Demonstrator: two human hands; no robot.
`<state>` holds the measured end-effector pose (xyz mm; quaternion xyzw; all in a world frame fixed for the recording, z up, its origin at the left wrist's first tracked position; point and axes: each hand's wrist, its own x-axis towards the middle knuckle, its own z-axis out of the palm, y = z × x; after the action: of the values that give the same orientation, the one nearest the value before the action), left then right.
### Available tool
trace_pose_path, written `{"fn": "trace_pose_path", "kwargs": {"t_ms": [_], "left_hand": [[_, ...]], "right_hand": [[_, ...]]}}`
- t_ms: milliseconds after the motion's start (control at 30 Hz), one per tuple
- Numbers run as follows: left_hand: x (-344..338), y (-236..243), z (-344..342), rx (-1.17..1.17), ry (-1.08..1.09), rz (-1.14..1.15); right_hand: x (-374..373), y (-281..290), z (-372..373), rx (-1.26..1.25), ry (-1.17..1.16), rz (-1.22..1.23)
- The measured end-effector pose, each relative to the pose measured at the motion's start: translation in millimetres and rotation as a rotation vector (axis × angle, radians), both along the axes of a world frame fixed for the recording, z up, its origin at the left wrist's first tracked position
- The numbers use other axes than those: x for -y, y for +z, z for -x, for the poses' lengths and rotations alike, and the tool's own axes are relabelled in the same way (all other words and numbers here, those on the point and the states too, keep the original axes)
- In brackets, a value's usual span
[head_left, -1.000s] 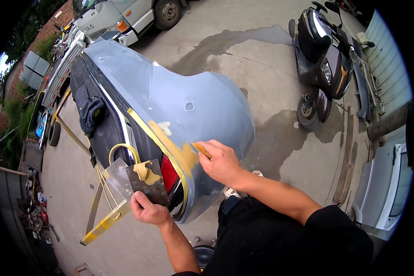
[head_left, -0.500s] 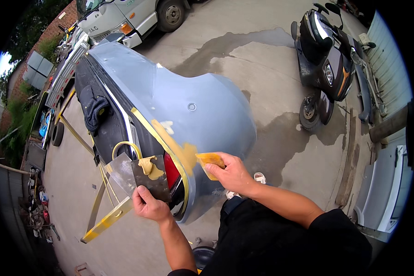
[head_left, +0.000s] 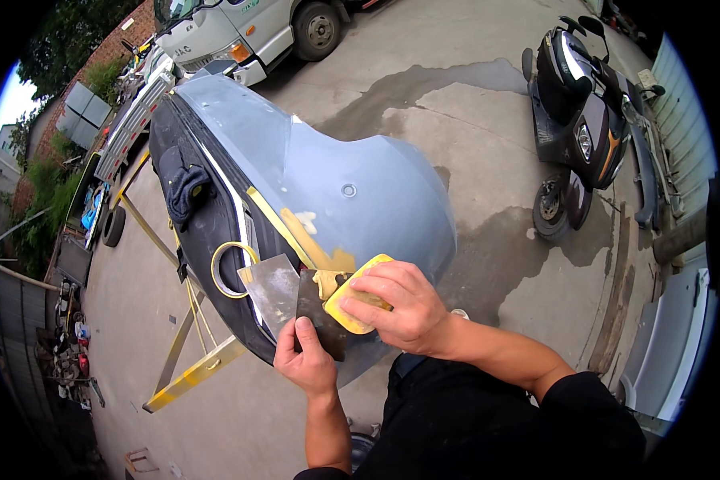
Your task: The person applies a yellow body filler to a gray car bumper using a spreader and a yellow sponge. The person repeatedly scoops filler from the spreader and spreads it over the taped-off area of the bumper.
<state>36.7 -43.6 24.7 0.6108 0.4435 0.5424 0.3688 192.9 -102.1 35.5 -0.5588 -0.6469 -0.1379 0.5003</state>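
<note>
A: What is the left hand (head_left: 304, 362) gripping?

B: Its fingers are clamping two metal plates (head_left: 292, 294), at six o'clock of the bumper (head_left: 352, 192).

A: And the right hand (head_left: 404, 308)?

B: Its fingers are pinching a yellow spreader (head_left: 352, 300), pressing it against the dark plate, at three o'clock of the left hand. Filler (head_left: 324, 256) is lying on the bumper at twelve o'clock of the spreader.

The bumper (head_left: 328, 184) rests on a stand (head_left: 186, 352), directly ahead of the person. The left hand (head_left: 306, 358) holds two scrapers (head_left: 292, 296) against the bumper's near edge. The right hand (head_left: 400, 308), just to their right, presses a spreader (head_left: 352, 300) onto them. A cloth (head_left: 186, 186) lies on the bumper's left part. A scooter (head_left: 576, 120) stands well to the right; a truck (head_left: 248, 32) stands behind.
</note>
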Motion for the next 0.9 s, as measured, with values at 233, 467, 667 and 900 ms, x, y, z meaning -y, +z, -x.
{"fn": "trace_pose_path", "kwargs": {"t_ms": [233, 467, 667, 900], "left_hand": [[-5.1, -11.9, 4.5, -0.066, 0.001, -0.109], [-52.5, -9.1, 33.4, 0.084, 0.232, -0.175], [-58.7, -24.9, 33.0, 0.142, 0.255, -0.154], [-57.3, -21.0, 28.8, 0.123, 0.287, -0.106]], "right_hand": [[6.8, -7.8, 7.5, -0.035, 0.117, 0.185], [-1.6, -51.9, 0.1, -1.055, 0.032, 0.542], [-17.5, -58.9, 12.3, -0.943, -0.141, 0.509], [-20.5, -74.4, 34.7, -0.556, -0.179, 0.291]]}}
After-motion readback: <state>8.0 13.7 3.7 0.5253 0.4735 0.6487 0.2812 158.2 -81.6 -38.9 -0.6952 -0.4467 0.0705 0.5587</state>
